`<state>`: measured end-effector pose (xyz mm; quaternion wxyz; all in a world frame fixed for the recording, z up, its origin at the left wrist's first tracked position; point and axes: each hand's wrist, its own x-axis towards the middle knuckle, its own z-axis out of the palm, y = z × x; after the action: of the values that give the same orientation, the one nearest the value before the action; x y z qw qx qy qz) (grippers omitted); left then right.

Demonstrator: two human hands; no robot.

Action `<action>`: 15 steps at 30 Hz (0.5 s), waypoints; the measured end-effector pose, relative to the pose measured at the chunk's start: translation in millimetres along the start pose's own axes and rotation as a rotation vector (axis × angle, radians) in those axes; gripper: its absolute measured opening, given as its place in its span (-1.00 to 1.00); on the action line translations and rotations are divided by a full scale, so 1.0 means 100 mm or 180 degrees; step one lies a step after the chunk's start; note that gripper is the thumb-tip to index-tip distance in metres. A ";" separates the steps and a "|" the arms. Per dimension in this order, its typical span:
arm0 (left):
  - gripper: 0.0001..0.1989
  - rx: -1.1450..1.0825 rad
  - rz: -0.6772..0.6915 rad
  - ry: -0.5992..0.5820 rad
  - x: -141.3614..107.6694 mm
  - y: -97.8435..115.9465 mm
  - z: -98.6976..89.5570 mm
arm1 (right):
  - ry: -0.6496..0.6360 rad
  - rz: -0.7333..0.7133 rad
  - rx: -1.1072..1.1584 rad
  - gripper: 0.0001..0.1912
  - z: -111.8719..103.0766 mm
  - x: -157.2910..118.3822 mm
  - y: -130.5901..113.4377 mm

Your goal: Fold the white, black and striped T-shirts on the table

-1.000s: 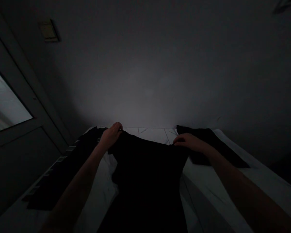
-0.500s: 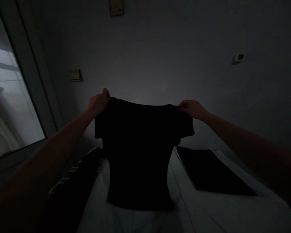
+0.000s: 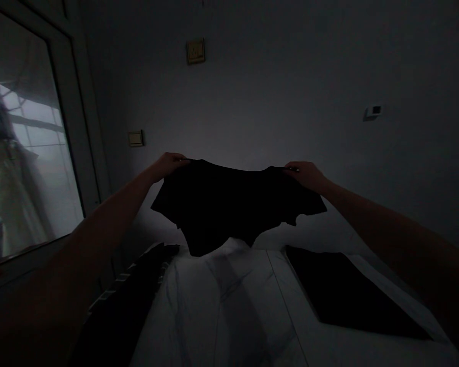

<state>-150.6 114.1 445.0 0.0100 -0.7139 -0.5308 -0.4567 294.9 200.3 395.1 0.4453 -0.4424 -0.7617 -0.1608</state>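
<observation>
A black short-sleeved T-shirt (image 3: 233,204) hangs in the air between my hands, stretched along its top edge. My left hand (image 3: 171,164) pinches it near one shoulder. At the opposite shoulder, my right hand (image 3: 306,174) is closed on the fabric. The lower part is swung up and away, its hem uneven above the pale marbled surface (image 3: 240,306). Darkness hides any folds or print on the shirt.
A flat black rectangular item (image 3: 352,290) lies on the right of the surface. Dark cloth (image 3: 126,300) runs along the left edge. Behind are a grey wall with switches (image 3: 135,138), a small white device (image 3: 374,110), and a glazed door (image 3: 67,153) at left.
The shirt's lower part has swung upward and away, so it no longer hangs straight down. Both hands keep their hold. The view has tilted up slightly and turned left.
</observation>
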 end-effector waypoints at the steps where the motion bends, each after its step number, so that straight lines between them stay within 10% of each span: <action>1: -0.78 0.0003 -0.0026 -0.0013 -0.02 0.00 0.01 | 0.0024 0.0028 -0.0032 -0.77 0.01 -0.02 0.00; 15: -0.69 0.0519 0.0351 0.0124 0.05 -0.37 0.14 | 0.0149 0.0738 -0.0677 -0.62 0.04 -0.09 -0.04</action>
<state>-169.8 141.0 422.8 0.1035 -0.7298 -0.5259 -0.4245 292.0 195.6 386.0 0.4291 -0.5681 -0.6736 -0.1983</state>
